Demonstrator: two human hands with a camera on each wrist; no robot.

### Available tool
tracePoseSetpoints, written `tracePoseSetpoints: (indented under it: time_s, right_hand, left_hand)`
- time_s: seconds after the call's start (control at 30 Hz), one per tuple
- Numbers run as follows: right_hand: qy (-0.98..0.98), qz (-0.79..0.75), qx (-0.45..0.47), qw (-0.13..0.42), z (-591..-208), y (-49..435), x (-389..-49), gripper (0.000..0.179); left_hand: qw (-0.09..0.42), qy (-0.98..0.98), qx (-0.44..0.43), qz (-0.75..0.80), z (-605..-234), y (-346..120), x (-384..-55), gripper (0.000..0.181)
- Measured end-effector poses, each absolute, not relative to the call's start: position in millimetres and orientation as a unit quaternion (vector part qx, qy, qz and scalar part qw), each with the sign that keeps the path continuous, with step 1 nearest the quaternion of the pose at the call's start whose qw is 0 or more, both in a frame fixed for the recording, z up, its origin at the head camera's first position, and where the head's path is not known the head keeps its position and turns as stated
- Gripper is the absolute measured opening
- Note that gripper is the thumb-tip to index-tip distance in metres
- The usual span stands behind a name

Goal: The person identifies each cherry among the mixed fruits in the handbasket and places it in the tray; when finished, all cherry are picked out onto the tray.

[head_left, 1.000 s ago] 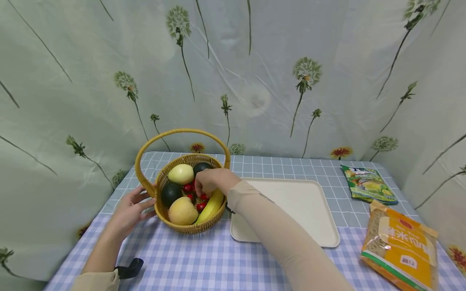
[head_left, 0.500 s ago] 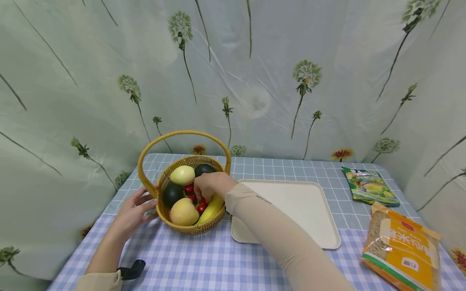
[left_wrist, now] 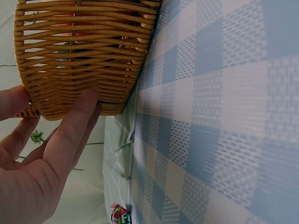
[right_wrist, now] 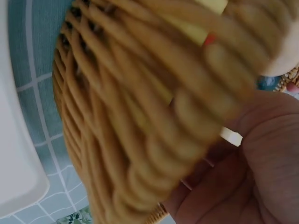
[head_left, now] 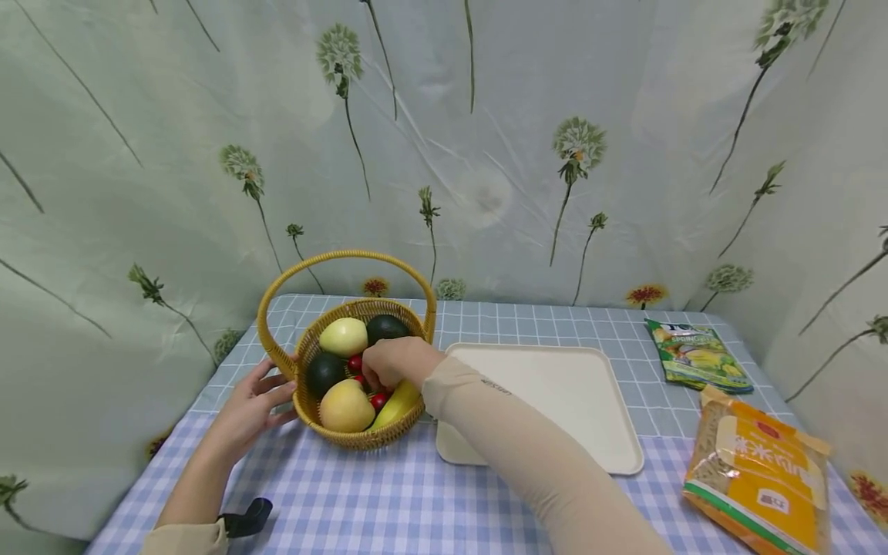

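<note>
A yellow wicker basket with a tall arched handle stands on the table, holding fruit. Inside are a yellow banana, a peach-coloured fruit, a pale yellow-green fruit, two dark round fruits and small red round fruits. My right hand reaches down over the basket's right side among the red fruits; its fingertips are hidden, so I cannot tell what they hold. On the left, my left hand touches the basket's outer wall beside the handle's foot, with extended fingers.
A cream tray lies right of the basket, partly under my right forearm. Farther right are a green packet and an orange-and-clear bag of grain. A patterned curtain hangs behind the checked tablecloth.
My right hand has shifted slightly left and nearer within the basket, uncovering more of the dark fruit at the back and hiding more red fruits. The left hand stays against the basket.
</note>
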State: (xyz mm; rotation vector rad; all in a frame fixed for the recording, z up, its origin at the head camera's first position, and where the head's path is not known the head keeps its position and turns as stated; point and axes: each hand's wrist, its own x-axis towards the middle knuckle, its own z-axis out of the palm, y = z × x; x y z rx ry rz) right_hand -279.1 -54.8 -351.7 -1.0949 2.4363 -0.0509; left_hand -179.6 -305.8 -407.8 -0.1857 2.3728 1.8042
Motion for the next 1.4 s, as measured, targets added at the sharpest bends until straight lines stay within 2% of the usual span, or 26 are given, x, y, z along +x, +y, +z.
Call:
tracePoseSetpoints:
  time_s: [0.2,0.43,0.67,1.4]
  right_hand:
    - [0.889,-0.019,-0.399,0.224,-352.4,-52.3,-276.8,0.015]
    - [0.886,-0.033,-0.412,0.211,-343.9,-45.2,-284.1,0.004]
    - [0.874,-0.062,-0.442,0.195,-335.2,-28.2,-290.2,0.013]
    - [0.835,-0.237,-0.455,0.202,-326.3,55.9,-282.2,0.012]
  left_hand:
    - [0.079,0.796,-0.058,0.597,-406.8,-305.1,-177.7,0.066]
    - [0.078,0.798,-0.052,0.595,-404.4,-306.7,-176.8,0.065]
    - [0.083,0.801,-0.055,0.591,-405.1,-307.2,-178.7,0.066]
    - [0.093,0.796,-0.059,0.596,-411.5,-311.8,-180.3,0.070]
